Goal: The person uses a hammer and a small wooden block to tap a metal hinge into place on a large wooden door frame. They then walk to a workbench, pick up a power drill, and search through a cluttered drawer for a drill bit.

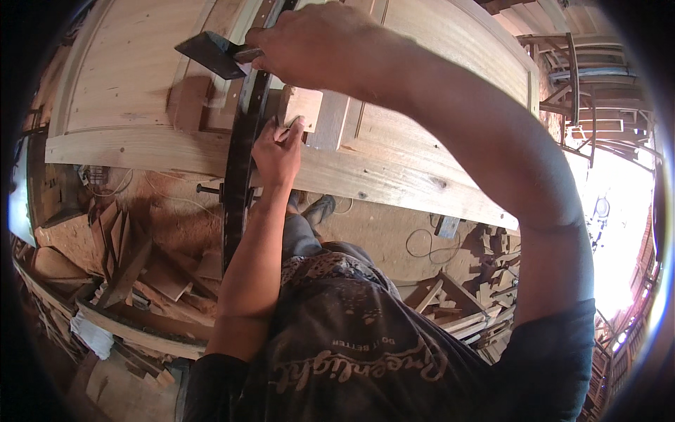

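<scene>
Hammer (212,56), dark-headed, clenched in the right hand (320,46) over panelled woodwork (394,184);
squared pale wood block (311,105) pinched by the left hand (276,156), beside a black bar (242,151); light lettering crosses the dark shirt (358,366).

Right hand (316,48) raised in a tight grip, arm (485,148) bowed outward; left hand (278,156) lower, fingers (298,128) curled.

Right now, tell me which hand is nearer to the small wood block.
Left. The left hand has its fingers on the near end of the wood block; the right hand, gripping a dark-headed tool, is higher in the picture.
</scene>
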Available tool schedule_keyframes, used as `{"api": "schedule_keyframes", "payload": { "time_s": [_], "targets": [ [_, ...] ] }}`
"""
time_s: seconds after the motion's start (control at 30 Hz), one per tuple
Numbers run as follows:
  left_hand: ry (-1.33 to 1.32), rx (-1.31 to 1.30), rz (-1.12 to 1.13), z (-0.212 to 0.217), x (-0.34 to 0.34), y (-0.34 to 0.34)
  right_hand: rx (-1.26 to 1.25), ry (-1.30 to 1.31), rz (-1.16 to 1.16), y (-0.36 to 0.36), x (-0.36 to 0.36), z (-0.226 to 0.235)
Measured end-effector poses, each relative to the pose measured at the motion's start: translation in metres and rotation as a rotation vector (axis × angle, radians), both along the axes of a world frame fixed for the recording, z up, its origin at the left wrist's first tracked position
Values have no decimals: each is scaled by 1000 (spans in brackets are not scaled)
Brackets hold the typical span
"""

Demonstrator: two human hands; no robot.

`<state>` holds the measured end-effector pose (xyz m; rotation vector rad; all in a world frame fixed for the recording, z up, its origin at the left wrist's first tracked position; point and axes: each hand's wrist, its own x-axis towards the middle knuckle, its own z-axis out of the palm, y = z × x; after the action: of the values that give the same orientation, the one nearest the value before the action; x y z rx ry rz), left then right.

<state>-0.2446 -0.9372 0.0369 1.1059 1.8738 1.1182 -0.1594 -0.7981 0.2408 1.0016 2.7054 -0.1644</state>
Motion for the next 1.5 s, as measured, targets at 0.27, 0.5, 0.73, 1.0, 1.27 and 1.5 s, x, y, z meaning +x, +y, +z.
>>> {"api": "schedule_keyframes", "payload": {
  "time_s": [0.27, 0.5, 0.73, 1.0, 1.27, 1.5],
  "targets": [
    [-67, 79, 33, -11, 3, 0, -131, -203, 50, -1, 15, -9],
    [4, 41, 65, -6, 4, -1, 0, 77, -102, -18, 27, 0],
    [39, -26, 30, -3, 3, -1, -104, -325, -20, -15, 5, -11],
    [-20, -69, 54, 5, 3, 0, -68, 79, -222, -30, 10, -2],
    [40, -128, -16, 5, 3, -2, -134, -168, -123, -22, 17, -30],
    [-386, 72, 69, -7, 5, -1, -329, 343, -760, -70, 79, -27]
  ]
}}
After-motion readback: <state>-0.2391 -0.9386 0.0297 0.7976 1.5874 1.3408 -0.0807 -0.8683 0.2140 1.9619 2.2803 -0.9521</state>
